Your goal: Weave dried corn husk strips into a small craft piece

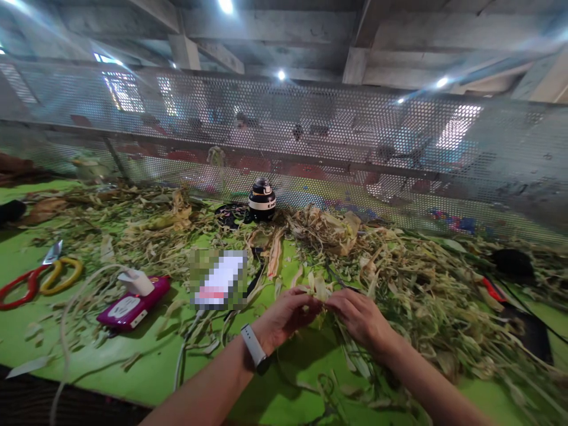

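Observation:
My left hand (293, 316), with a pale watch band (254, 346) at its wrist, is closed on a small piece of pale green plant (320, 288). Close beside it, my right hand (360, 319) pinches the same piece from the other side. Both hands are just above the green table (293, 378). Dried stems and leaves (426, 296) are heaped to the right of my right hand. Beyond my hands lies a reddish, striped strip (276, 251). A phone (222, 278) with a blurred screen and a cable lies left of my left hand.
At the left are scissors (55, 275) with red and yellow handles and a purple power bank (133, 305) with a white plug. A black jar (262, 200) stands before the perforated metal screen (319, 124). More leaves (164, 219) cover the back left. A dark object (528, 331) lies far right.

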